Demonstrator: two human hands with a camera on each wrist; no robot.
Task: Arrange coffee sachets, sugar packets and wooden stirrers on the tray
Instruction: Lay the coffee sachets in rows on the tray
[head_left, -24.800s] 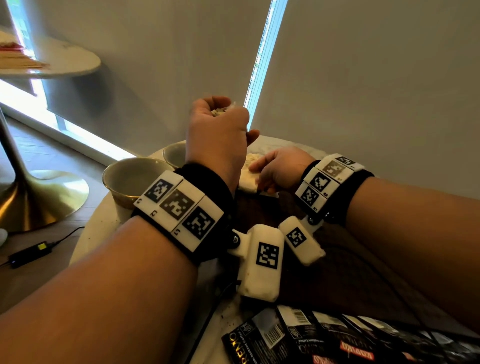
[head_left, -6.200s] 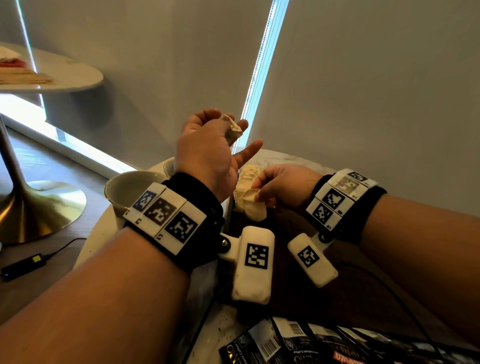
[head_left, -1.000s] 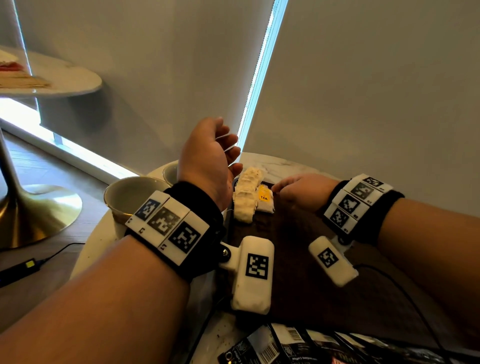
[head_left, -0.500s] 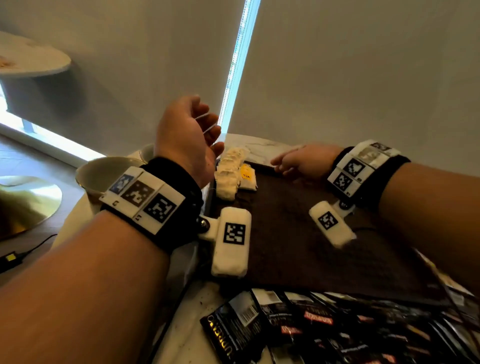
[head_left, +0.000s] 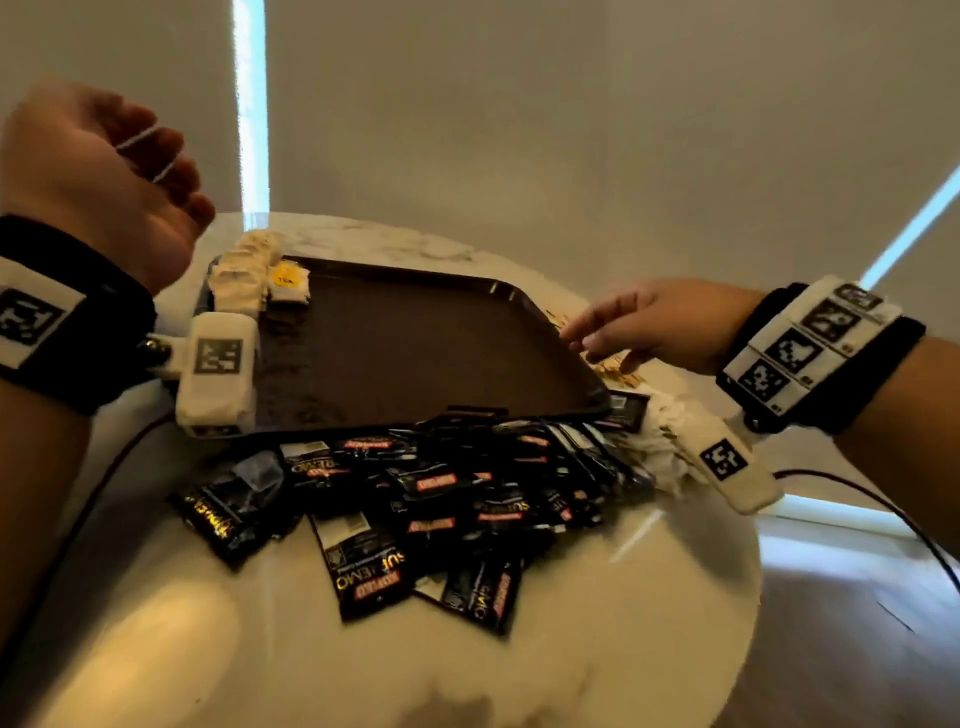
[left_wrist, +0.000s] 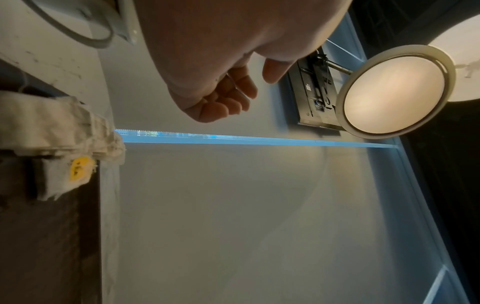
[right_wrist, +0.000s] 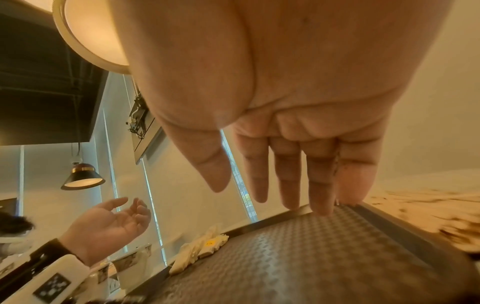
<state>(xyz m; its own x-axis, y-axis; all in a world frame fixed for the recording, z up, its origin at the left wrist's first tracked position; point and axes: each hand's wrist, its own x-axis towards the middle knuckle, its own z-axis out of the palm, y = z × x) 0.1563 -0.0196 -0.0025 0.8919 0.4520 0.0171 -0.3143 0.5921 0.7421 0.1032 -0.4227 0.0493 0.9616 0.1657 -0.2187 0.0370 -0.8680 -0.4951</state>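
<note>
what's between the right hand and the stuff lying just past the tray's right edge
Nothing visible. The right hand, fingers straight, reaches over the tray rim toward the pale scattered items on the table beside it; blur hides what they are. The left hand hangs apart.

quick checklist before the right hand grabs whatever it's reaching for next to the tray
1. Right hand free, fingers straight: ok.
2. Left hand holds nothing, raised off the tray: ok.
3. Tray middle bare for new items: ok.
4. White packets lined along the tray's far left edge: ok.
5. What lies under the right hand is blurred; stirrers or not: cannot tell.
6. Black coffee sachets on tray: not ok, piled on the table.
</note>
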